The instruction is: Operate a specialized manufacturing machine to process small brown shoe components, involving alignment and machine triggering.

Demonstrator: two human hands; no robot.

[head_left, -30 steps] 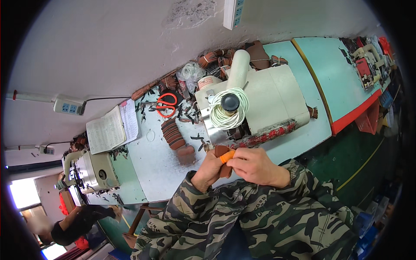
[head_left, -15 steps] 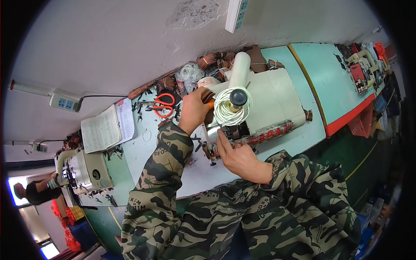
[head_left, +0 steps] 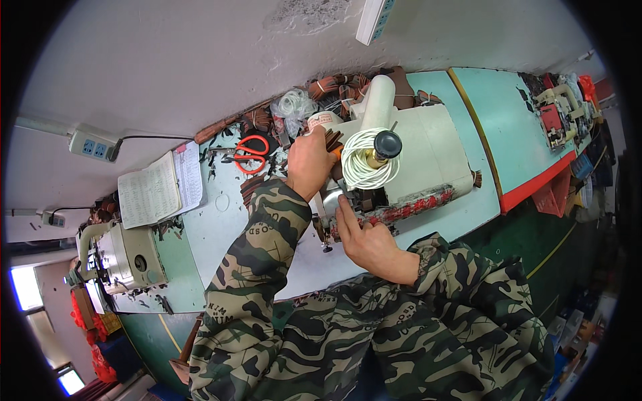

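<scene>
In front of me stands a cream bench machine (head_left: 421, 150) with a worn red-and-black front edge. A coil of white cord (head_left: 366, 160) hangs around its black-topped knob (head_left: 387, 144). At the machine's left end, my left hand (head_left: 311, 160) is closed around dark brown strips (head_left: 332, 138), whose ends show above the fingers. An orange part (head_left: 336, 152) shows beside that hand. My right hand (head_left: 374, 244) reaches in from the near side, index finger stretched out against the small silver plate (head_left: 331, 200). Its other fingers are partly hidden. A striped brown bundle (head_left: 251, 190) lies by my left sleeve.
Red-handled scissors (head_left: 252, 154) lie left among dark scraps. Beyond them is an open notebook (head_left: 150, 194). Tied brown bundles and a clear plastic bag (head_left: 293, 105) line the wall. Other machines stand at far left (head_left: 127, 257) and far right (head_left: 558, 117).
The view has turned slightly. My left hand has shifted a little, and more of the dark strips shows above it. My right hand stays by the plate. A person at far left is out of sight.
</scene>
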